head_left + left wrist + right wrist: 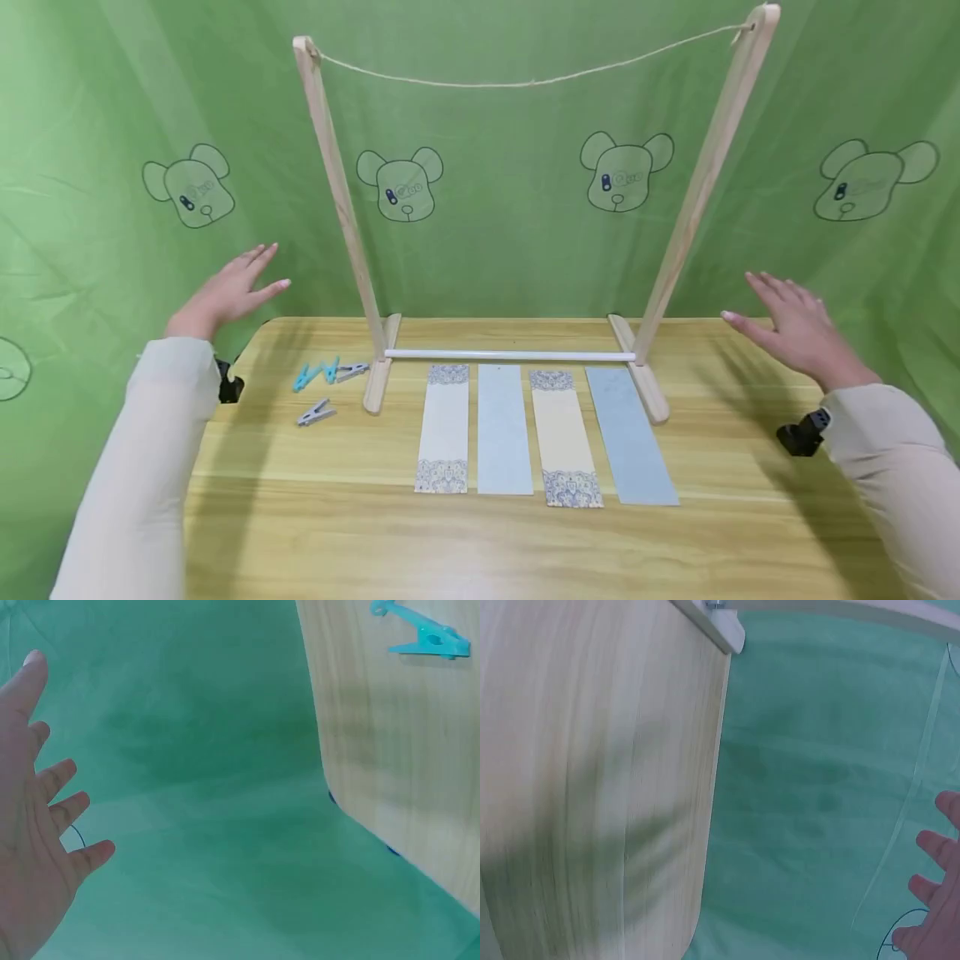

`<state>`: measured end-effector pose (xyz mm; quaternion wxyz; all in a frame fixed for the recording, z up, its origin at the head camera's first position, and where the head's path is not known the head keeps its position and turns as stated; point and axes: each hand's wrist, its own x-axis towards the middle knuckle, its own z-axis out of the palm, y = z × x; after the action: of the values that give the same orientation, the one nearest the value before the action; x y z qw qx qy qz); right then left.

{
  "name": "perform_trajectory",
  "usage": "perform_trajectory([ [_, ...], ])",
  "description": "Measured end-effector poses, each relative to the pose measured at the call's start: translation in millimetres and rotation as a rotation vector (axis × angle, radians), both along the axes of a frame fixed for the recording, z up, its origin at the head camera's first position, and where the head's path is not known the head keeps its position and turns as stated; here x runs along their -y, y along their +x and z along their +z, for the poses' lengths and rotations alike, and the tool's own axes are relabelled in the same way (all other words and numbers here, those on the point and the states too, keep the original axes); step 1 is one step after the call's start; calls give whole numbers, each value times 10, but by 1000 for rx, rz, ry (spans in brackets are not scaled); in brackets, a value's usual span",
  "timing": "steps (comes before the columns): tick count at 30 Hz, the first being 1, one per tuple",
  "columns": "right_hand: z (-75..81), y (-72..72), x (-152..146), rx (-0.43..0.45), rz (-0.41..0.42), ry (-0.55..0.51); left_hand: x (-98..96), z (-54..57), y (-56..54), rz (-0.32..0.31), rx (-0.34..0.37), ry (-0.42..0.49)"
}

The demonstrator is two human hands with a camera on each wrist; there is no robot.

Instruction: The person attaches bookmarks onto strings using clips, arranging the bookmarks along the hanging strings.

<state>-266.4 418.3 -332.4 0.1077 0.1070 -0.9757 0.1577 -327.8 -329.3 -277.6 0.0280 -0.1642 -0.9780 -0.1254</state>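
My left hand (232,289) is raised in the air at the table's left, fingers spread, holding nothing. On the other side my right hand (798,327) hovers likewise, fingers extended and nothing in it. Blue clothespins (306,377) and grey clothespins (317,412) lie on the table, nearest to the left hand. Side by side in the middle lie a lace-print strip (442,429), a pale blue strip (503,429), a cream lace-print strip (564,429) and a darker blue strip (632,433).
Behind the strips stands a wooden frame (686,217) with a white crossbar (510,356) low down. A sagging string (480,85) joins its post tops. The wooden table (480,550) backs onto a green curtain (510,250) printed with bear heads.
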Motion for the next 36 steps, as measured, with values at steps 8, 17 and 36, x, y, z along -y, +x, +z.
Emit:
perform_trajectory([
  [8,-152,154,155,0,38,-53,15,-185,66,-20,31,123],
  [17,-350,304,342,34,84,-185,6,-394,143,-1,56,165],
  [36,-724,647,708,30,155,-245,48,-965,351,19,94,324],
])
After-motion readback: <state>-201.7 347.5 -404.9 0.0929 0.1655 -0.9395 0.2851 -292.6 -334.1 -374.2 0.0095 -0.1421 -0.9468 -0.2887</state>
